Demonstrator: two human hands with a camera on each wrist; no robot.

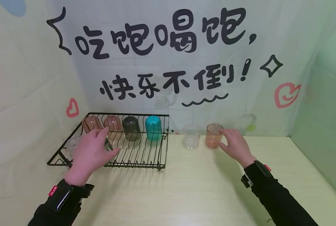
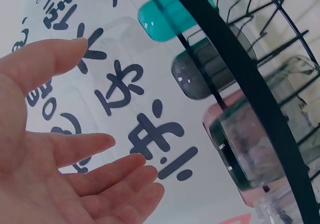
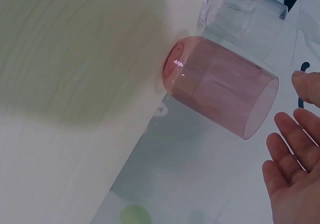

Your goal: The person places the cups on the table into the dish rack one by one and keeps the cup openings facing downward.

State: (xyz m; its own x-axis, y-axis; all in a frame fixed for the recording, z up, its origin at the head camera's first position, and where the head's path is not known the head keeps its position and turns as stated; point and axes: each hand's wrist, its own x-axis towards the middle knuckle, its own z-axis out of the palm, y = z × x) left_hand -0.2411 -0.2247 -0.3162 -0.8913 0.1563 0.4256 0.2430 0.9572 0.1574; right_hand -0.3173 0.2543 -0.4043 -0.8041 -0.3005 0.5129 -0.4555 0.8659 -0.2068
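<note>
My left hand [image 1: 92, 152] hovers over the left part of a black wire rack [image 1: 139, 157], thumb and fingers spread, holding nothing. Nearest to it in the left wrist view are a dark-tinted glass [image 2: 250, 149] and a clear glass [image 2: 280, 206], both in the rack. On the table, a pinkish-orange glass [image 1: 213, 138] stands upright with its mouth up. My right hand [image 1: 237, 146] is beside its rim; the right wrist view shows a gap between the fingers [image 3: 282, 149] and the glass. A clear glass [image 1: 191, 136] stands upright to its left.
Along the rack's back row sit upside-down glasses: two pinkish ones [image 1: 91, 124], a dark grey one [image 1: 131, 128] and a teal one [image 1: 153, 128]. Behind the pale table [image 1: 184, 188] hangs a white backdrop [image 1: 145, 66] with black lettering. A light green sheet [image 1: 323, 103] borders the right side.
</note>
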